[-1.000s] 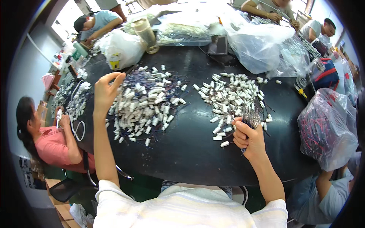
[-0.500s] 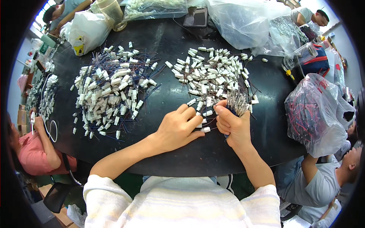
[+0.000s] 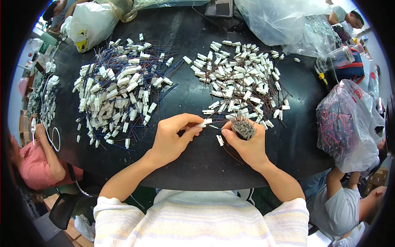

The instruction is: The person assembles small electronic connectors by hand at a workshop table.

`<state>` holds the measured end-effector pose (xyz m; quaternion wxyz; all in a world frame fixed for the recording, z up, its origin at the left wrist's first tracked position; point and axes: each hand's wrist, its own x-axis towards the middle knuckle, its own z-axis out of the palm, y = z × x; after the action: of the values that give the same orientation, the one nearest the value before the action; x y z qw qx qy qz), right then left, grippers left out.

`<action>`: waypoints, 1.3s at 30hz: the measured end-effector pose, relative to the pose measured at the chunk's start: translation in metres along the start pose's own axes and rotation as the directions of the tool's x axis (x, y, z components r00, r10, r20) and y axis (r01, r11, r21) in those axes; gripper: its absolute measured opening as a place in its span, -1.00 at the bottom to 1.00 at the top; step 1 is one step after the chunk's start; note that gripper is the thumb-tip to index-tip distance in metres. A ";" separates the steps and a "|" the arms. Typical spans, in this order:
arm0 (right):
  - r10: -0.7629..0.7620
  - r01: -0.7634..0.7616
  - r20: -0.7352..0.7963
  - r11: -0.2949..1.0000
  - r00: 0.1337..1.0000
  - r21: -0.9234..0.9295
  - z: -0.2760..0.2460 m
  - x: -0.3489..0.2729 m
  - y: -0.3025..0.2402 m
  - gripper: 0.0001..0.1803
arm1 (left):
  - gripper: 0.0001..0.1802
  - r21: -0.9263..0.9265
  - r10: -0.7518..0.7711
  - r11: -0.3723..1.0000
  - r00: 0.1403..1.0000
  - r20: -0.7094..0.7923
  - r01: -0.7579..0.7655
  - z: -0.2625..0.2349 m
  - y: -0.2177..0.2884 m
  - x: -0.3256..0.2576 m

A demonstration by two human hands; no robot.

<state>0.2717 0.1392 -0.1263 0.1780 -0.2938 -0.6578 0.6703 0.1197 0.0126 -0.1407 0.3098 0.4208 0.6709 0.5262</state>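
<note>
Left hand (image 3: pixel 173 136) pinches connector (image 3: pixel 207 122), right hand (image 3: pixel 252 149) grips wire bundle (image 3: pixel 243 128); bag (image 3: pixel 357 158) holds red wires (image 3: pixel 334 131).

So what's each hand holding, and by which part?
Left hand: a white connector, pinched at its left end. Right hand: a bundle of thin wires, gripped below its silvery top end.

A white plastic bag (image 3: pixel 98 24) sits between 10 and 11 o'clock. A dark rectangular object (image 3: pixel 219 8), possibly a device, lies near 12 o'clock. A clear plastic bag (image 3: pixel 275 22) lies at 1 o'clock; a blue-and-red bag (image 3: pixel 352 72), at 2. A person in pink (image 3: pixel 43 166) occupies 8 to 9.
</note>
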 end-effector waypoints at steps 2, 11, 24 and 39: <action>0.039 -0.040 0.022 0.999 0.999 0.019 0.000 0.000 -0.002 -0.95 | -0.82 -0.072 -0.053 0.996 0.998 0.040 0.055 -0.002 0.005 0.001; -0.024 0.025 0.019 0.999 1.000 -0.041 -0.001 0.001 -0.001 -0.99 | -0.81 -0.090 -0.047 0.995 0.997 0.062 0.053 0.000 0.006 0.002; -0.023 0.029 0.084 0.997 0.996 -0.074 -0.002 0.007 0.012 -0.88 | -0.82 0.147 0.267 0.951 0.962 0.052 -0.272 0.009 0.011 0.008; 0.157 -0.168 0.123 0.982 0.980 0.090 -0.009 0.010 -0.011 -0.93 | -0.86 0.165 0.283 0.937 0.946 0.157 -0.308 0.001 0.015 -0.001</action>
<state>0.2678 0.1529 -0.1165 0.0986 -0.2982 -0.6064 0.7305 0.1250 0.0135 -0.1266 0.2295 0.5776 0.6247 0.4727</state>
